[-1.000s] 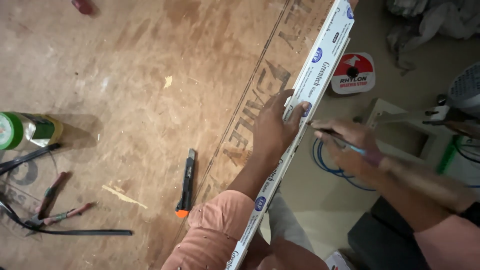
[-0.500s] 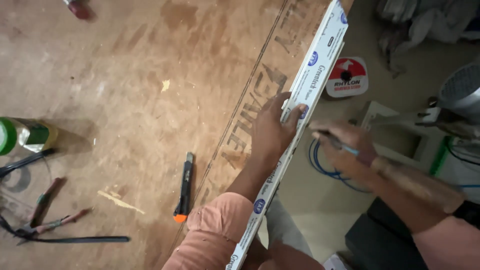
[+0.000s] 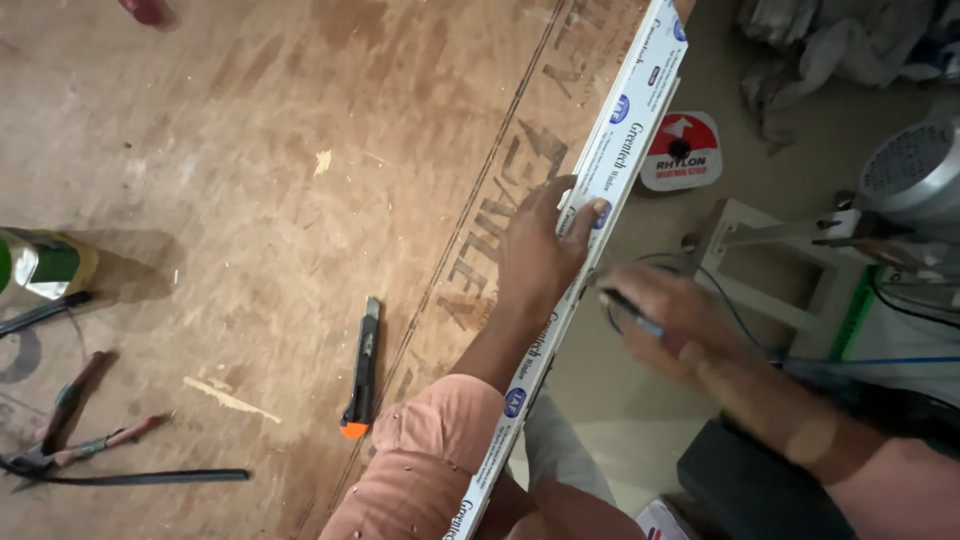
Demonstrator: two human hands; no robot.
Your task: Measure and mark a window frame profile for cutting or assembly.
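My left hand [image 3: 540,250] presses flat on a long white laminate strip [image 3: 620,140] with blue round marks, which lies along the right edge of a brown plywood board [image 3: 300,200]. Its fingers spread over the strip. My right hand [image 3: 665,325] is blurred and holds a thin dark pencil-like tool [image 3: 625,308] beside the strip's edge, just right of my left hand. A pencilled line runs along the board, parallel to the strip.
A black utility knife with an orange tip [image 3: 361,368] lies on the board near my knee. Pliers [image 3: 70,430] and a green can [image 3: 40,265] sit at the left. A red-and-white tape roll [image 3: 680,152], blue cable and a grey machine [image 3: 915,175] are on the floor at right.
My right hand has slid slightly down along the strip's edge and is now blurred. The view has shifted a little; my left hand stays pressed on the strip.
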